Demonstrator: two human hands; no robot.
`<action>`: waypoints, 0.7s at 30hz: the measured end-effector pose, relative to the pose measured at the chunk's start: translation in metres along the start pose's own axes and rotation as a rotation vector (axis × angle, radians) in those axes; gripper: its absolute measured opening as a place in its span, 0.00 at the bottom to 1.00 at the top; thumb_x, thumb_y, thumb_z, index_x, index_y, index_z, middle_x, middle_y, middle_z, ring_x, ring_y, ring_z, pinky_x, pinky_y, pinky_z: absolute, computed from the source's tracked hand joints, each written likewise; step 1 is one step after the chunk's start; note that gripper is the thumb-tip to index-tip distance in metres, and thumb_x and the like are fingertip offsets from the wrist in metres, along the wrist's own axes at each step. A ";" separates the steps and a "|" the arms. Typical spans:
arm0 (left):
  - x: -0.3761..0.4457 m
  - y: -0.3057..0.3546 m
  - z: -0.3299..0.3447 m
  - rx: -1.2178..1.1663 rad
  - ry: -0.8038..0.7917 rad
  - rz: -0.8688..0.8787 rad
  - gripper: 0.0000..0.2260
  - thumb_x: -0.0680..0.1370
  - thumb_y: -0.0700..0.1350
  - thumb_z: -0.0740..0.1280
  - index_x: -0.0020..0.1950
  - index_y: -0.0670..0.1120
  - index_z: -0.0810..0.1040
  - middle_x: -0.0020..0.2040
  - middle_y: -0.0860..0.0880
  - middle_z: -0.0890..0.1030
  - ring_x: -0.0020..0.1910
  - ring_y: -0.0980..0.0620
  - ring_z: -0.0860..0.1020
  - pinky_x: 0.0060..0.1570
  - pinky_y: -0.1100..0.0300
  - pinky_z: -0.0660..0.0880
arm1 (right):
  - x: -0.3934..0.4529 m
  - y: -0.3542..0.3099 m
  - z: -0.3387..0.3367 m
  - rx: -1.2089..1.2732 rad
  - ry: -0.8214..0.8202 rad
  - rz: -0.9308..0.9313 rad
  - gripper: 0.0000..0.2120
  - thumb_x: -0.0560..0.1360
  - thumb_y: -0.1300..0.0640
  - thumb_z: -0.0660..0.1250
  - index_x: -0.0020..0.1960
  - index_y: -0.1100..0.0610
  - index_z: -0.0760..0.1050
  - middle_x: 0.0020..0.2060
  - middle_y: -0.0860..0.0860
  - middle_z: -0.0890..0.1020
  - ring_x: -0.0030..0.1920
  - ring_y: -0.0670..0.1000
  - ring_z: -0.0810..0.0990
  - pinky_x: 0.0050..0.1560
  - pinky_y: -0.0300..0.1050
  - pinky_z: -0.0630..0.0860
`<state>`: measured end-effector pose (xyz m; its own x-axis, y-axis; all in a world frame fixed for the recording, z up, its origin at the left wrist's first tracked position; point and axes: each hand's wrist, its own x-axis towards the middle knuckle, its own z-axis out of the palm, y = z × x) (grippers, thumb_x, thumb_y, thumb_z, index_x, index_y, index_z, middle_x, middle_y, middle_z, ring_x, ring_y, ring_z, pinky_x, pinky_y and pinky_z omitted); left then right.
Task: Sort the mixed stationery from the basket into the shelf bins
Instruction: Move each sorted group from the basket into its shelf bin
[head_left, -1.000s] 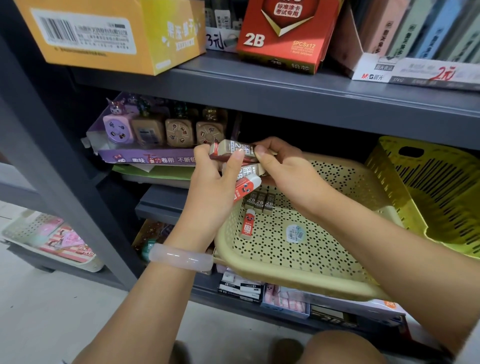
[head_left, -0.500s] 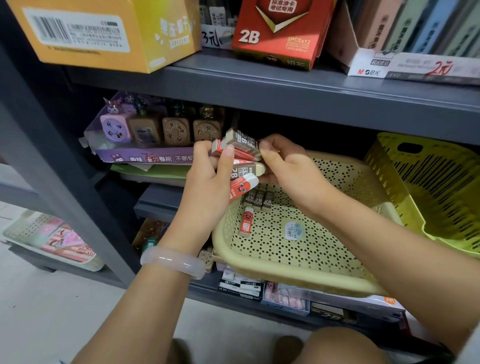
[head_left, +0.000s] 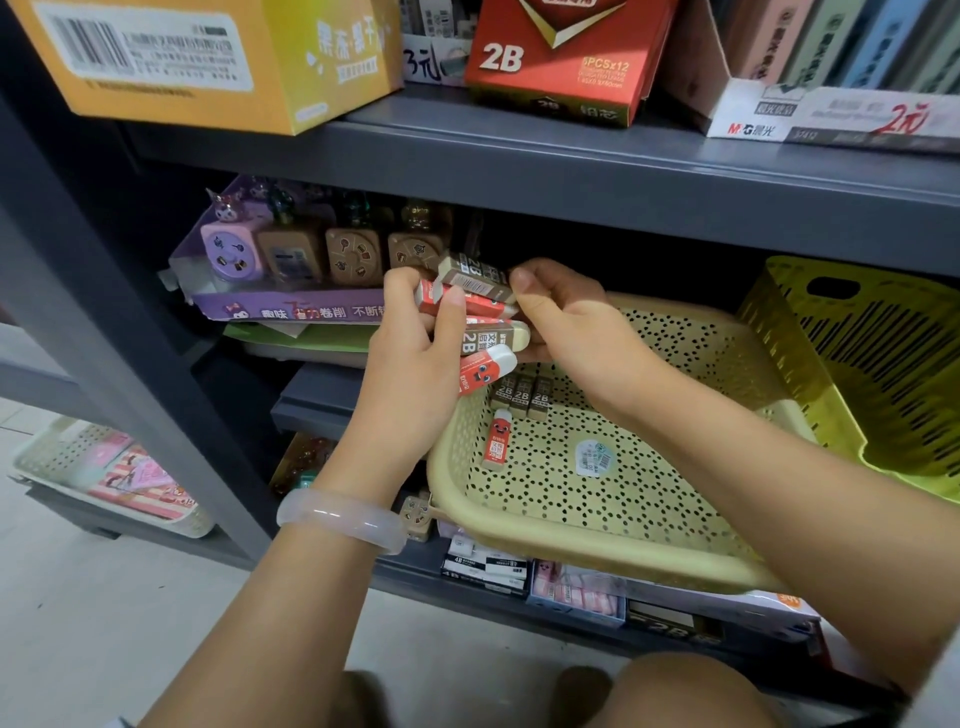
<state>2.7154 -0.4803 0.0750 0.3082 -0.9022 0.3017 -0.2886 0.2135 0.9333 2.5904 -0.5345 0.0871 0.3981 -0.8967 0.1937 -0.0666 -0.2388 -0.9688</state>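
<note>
Both hands are up over the far left corner of the beige perforated basket (head_left: 597, 551), which sits on the grey shelf (head_left: 571, 171) unit's middle level. The left hand (head_left: 410, 374) has its grip clamped around a stack of erasers: a red-sleeved eraser (head_left: 467, 304) near the top, a brown 2B eraser (head_left: 493, 338) below it, and a red-and-white eraser with a cartoon face (head_left: 485, 370) poking out at the bottom. The right hand (head_left: 566, 322) pinches the end of another brown eraser (head_left: 475, 278) lying across the top of that stack, thumb and fingers curled on it. Down in the basket, three small brown 2B erasers (head_left: 522, 397) lie side by side near the back wall, and just in front of them a single red face eraser (head_left: 496, 441) lies on the perforated floor, with a round sticker (head_left: 592, 457) to its right. A pale bangle (head_left: 340, 519) circles the left wrist. Behind the hands, a purple display tray (head_left: 291, 306) carries cube-shaped sharpeners (head_left: 291, 254). Right of the beige basket, a yellow-green basket (head_left: 883, 364) leans against it. On the upper shelf sit a yellow box (head_left: 208, 57) and a red 2B box (head_left: 561, 57).
</note>
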 end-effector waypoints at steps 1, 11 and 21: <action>0.000 0.000 0.000 0.001 0.010 -0.011 0.05 0.80 0.51 0.57 0.45 0.56 0.65 0.33 0.57 0.80 0.34 0.58 0.77 0.39 0.54 0.76 | 0.001 0.001 0.000 0.045 0.025 0.018 0.10 0.81 0.55 0.55 0.43 0.51 0.73 0.37 0.49 0.81 0.35 0.44 0.83 0.35 0.36 0.78; 0.003 -0.002 -0.002 -0.076 0.096 -0.121 0.06 0.79 0.49 0.57 0.43 0.56 0.65 0.37 0.49 0.76 0.36 0.50 0.75 0.44 0.40 0.76 | 0.003 0.033 -0.067 -0.185 0.142 0.336 0.11 0.79 0.62 0.58 0.56 0.64 0.76 0.39 0.54 0.80 0.34 0.45 0.76 0.35 0.30 0.76; 0.002 0.002 0.001 -0.034 0.075 -0.107 0.06 0.80 0.50 0.57 0.43 0.56 0.64 0.36 0.46 0.74 0.34 0.51 0.72 0.38 0.44 0.75 | 0.018 0.066 -0.059 -0.570 -0.098 0.534 0.10 0.77 0.61 0.63 0.57 0.61 0.76 0.41 0.55 0.81 0.41 0.51 0.83 0.47 0.43 0.80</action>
<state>2.7145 -0.4824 0.0771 0.4029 -0.8902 0.2129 -0.2203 0.1314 0.9665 2.5394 -0.5888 0.0358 0.2569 -0.9133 -0.3161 -0.7200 0.0373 -0.6929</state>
